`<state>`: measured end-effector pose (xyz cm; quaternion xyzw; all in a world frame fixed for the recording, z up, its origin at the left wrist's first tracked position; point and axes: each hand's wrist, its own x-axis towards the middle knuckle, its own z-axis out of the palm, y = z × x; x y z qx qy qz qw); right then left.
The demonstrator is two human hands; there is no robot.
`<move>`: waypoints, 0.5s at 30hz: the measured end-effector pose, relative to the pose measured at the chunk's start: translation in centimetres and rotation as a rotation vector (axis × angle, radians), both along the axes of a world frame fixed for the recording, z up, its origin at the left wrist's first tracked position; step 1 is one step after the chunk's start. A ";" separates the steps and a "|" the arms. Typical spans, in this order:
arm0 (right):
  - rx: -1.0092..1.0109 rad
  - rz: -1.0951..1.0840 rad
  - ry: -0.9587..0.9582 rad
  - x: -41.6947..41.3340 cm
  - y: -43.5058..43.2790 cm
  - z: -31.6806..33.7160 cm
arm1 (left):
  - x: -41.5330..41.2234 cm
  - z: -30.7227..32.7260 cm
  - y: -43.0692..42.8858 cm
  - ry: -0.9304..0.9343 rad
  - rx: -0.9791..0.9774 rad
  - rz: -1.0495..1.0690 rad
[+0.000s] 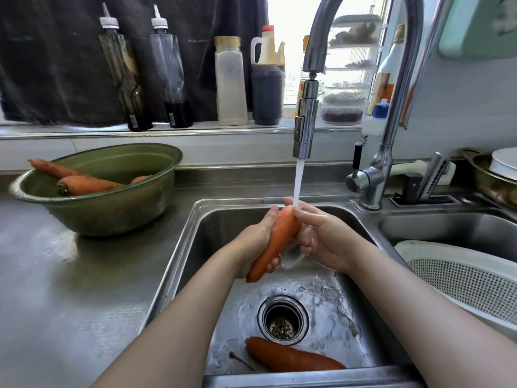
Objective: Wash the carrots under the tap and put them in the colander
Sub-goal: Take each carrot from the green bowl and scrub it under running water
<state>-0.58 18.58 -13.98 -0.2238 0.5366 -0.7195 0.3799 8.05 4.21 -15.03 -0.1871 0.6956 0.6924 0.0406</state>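
Carrot [293, 357] nearest the front lies flat on the wet floor of the sink [330, 298], just beside the drain [282, 320], its thick end pointing left. Above the drain, over the middle of the sink, a second carrot [277, 236] is held tilted, thin end down and toward the left, thick end up under the water stream [298, 180]. The left hand [254, 242] grips its lower half, with fingers wrapped round it from behind and fingertips showing on the near side. The right hand [324, 236] closes on the upper half, one finger laid across the top end where the water lands and the others curled against the carrot's side. To the right, the white colander [461, 278] sits in the neighbouring basin [447, 231], apart from both hands. On the counter [70, 275] to the left stands a green bowl [112, 211] with more carrots [84, 184] lying inside, one poking over its rim. Farther back the tap [306, 121] arches over the sink, and bottles [123, 74] line the window sill.
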 end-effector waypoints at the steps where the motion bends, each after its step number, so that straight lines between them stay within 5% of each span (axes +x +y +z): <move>1: 0.003 -0.006 0.021 0.1 -0.1 0.1 | 0.0 -0.1 -0.3 0.001 0.032 -0.012; 9: 0.153 -0.386 0.022 -0.7 -1.0 -0.3 | 0.0 0.1 -0.2 0.126 0.046 -0.124; 15: 0.139 -0.112 0.071 -1.0 -0.2 -0.7 | 0.1 -0.3 -0.9 0.015 -0.066 -0.132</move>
